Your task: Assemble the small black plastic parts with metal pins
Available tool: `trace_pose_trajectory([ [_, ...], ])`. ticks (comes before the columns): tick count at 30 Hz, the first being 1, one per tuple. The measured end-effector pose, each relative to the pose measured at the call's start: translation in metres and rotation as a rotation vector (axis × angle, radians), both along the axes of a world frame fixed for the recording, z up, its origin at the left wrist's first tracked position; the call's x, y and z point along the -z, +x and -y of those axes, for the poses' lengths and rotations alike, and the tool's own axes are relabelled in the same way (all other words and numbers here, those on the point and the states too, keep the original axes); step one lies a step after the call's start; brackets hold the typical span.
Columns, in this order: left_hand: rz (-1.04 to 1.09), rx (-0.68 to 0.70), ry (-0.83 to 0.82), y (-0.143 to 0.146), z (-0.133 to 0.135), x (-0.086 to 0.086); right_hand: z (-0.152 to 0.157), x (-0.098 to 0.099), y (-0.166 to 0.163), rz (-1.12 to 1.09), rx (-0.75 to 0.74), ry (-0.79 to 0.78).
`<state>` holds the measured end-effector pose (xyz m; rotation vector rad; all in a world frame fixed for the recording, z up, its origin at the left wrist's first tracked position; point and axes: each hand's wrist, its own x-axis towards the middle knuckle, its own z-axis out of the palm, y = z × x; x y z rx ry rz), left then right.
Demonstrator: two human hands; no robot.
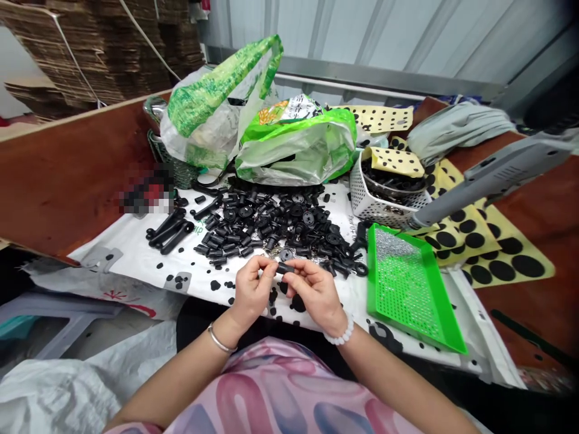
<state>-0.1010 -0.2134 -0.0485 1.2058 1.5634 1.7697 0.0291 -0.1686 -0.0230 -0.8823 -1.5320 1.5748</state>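
Between my two hands is a small black cylindrical part [284,267], held level just in front of the heap. My left hand [253,286] pinches its left end with thumb and fingertips. On its right end, my right hand [315,292] closes with thumb and forefinger. Just beyond my fingers spreads a heap of black plastic parts [271,220], mostly short cylinders with some round discs among them. Several longer black handle-like pieces [169,232] lie together to the left of the heap. My fingers hide part of the cylinder.
At right lies a green perforated tray [446,301] with small silvery pieces. A grey tool [488,175] slants above it. Behind stand a white basket [362,193] and green-and-white plastic bags [294,157]. Yellow sheets with black dots [520,253] lie far right. A brown board [67,175] edges the left.
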Motion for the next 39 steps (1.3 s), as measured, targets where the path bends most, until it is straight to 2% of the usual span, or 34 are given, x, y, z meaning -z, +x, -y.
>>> trace_pose_trajectory([
  [6,0.223,0.091,-0.091,-0.006,0.001,-0.012,-0.001,0.004,-0.001,0.016,-0.044,0.098],
  [9,0.368,0.171,-0.129,-0.009,0.002,-0.016,-0.001,0.005,0.001,0.032,0.016,0.3],
  [14,0.508,0.25,-0.207,-0.008,0.003,-0.014,-0.003,0.004,0.007,0.123,0.064,0.748],
  [16,0.502,0.246,-0.202,-0.004,0.004,-0.014,-0.003,0.005,0.01,0.116,0.073,0.827],
  [17,0.483,0.24,-0.193,-0.002,0.005,-0.013,-0.003,0.006,0.011,0.108,0.086,0.808],
  [22,0.336,0.176,-0.14,0.006,0.006,-0.01,-0.001,0.011,0.011,0.09,0.099,0.39],
  [25,0.3,0.119,-0.119,0.001,0.005,-0.011,-0.002,0.013,0.008,0.099,0.038,0.297],
  [29,0.228,-0.005,-0.091,-0.025,-0.004,-0.015,-0.008,0.012,0.009,0.114,0.0,0.323],
  [32,0.062,-0.15,-0.064,-0.06,-0.018,-0.017,-0.012,0.005,0.014,0.154,0.016,0.396],
  [34,-0.173,-0.283,-0.053,-0.084,-0.029,-0.017,-0.013,0.0,0.021,0.179,0.032,0.476],
  [36,-0.413,-0.386,-0.118,-0.107,-0.04,-0.016,-0.016,-0.005,0.031,0.206,0.042,0.549],
  [39,-0.736,-0.445,-0.259,-0.131,-0.053,-0.013,-0.025,-0.009,0.052,0.273,0.083,0.623],
])
